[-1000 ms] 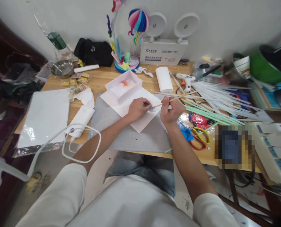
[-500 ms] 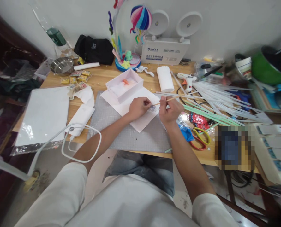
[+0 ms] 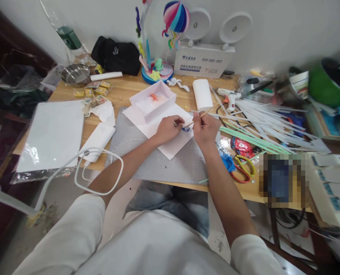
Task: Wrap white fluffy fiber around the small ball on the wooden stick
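My right hand (image 3: 206,128) is closed on a thin wooden stick (image 3: 190,123), whose lower end points down left toward my left hand. The fingers of my left hand (image 3: 171,128) are pinched together near that end; what they hold is too small to make out. A small blue and white piece (image 3: 185,129) shows between the hands, above a white sheet (image 3: 172,147). Behind my left hand, a white open box (image 3: 158,109) with an orange piece (image 3: 154,97) inside stands on the sheet. Under the sheet is a grey cutting mat (image 3: 147,168).
A white roll (image 3: 202,94), a glue gun (image 3: 230,98), pale strips (image 3: 273,120) and scissors (image 3: 246,168) lie on the right. A power bank (image 3: 99,141) with a looped cable and wrapped white sheets (image 3: 52,133) are left. A colourful craft piece (image 3: 157,72) stands behind.
The view has shifted slightly. The stick in my right hand is tilted more steeply, and the blue of the small piece shows more clearly between my hands.
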`<state>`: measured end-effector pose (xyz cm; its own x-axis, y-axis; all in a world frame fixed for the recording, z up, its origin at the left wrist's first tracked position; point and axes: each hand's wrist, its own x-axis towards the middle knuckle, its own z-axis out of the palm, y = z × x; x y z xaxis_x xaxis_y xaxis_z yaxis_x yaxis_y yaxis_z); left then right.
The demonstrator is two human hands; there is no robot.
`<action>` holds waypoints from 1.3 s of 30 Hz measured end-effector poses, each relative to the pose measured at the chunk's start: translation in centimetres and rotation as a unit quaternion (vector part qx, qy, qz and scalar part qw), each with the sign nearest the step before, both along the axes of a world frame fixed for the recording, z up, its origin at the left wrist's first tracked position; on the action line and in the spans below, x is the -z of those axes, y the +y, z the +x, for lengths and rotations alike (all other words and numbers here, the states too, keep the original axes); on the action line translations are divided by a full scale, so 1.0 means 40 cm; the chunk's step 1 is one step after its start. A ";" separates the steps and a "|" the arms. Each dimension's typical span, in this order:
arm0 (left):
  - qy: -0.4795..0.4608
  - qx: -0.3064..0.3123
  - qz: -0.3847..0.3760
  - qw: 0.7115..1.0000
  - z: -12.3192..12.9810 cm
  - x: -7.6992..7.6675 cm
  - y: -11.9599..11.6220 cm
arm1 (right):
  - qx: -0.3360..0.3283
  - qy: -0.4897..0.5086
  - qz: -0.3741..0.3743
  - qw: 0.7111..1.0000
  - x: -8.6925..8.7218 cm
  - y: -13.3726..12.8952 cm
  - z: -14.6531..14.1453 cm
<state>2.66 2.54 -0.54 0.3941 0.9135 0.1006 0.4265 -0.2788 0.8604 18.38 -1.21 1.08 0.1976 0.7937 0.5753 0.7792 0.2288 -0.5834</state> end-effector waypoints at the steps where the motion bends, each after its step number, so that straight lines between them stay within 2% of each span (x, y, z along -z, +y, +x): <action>1: -0.001 0.006 0.000 1.000 -0.002 -0.001 0.000 | -0.001 -0.003 0.000 1.000 -0.002 0.005 -0.001; 7: 0.011 0.027 0.016 0.999 -0.004 0.003 -0.003 | -0.001 0.016 -0.003 1.000 -0.002 -0.003 0.002; 13: 0.038 0.019 0.022 0.999 0.001 0.008 -0.002 | 0.072 0.024 0.066 0.995 0.001 -0.035 0.010; 17: 0.014 0.017 0.025 0.999 -0.005 0.006 -0.003 | 0.057 0.010 0.055 0.997 0.003 -0.032 0.009; 23: -0.050 -0.046 0.005 0.998 -0.010 0.005 -0.006 | 0.101 0.026 0.103 0.989 0.008 -0.030 0.020; 26: -0.036 -0.087 0.026 0.995 -0.032 -0.034 0.002 | 0.141 0.078 0.123 0.979 0.012 -0.030 0.030; 28: 0.010 -0.106 0.071 0.992 -0.069 -0.080 0.022 | 0.157 0.108 0.140 0.972 0.013 -0.027 0.038; 30: 0.098 -0.102 0.126 0.982 -0.121 -0.131 0.056 | 0.167 0.128 0.151 0.966 0.013 -0.024 0.044; 31: 0.164 -0.093 0.146 0.971 -0.150 -0.154 0.077 | 0.169 0.135 0.151 0.965 0.012 -0.023 0.045; 33: 0.325 -0.075 0.162 0.929 -0.207 -0.185 0.121 | 0.163 0.144 0.145 0.965 0.010 -0.024 0.044; 36: 0.417 -0.056 0.132 0.898 -0.265 -0.197 0.169 | 0.140 0.133 0.133 0.972 0.005 -0.029 0.033; 39: 0.473 -0.034 0.143 0.869 -0.273 -0.190 0.187 | 0.126 0.108 0.115 0.979 0.003 -0.034 0.021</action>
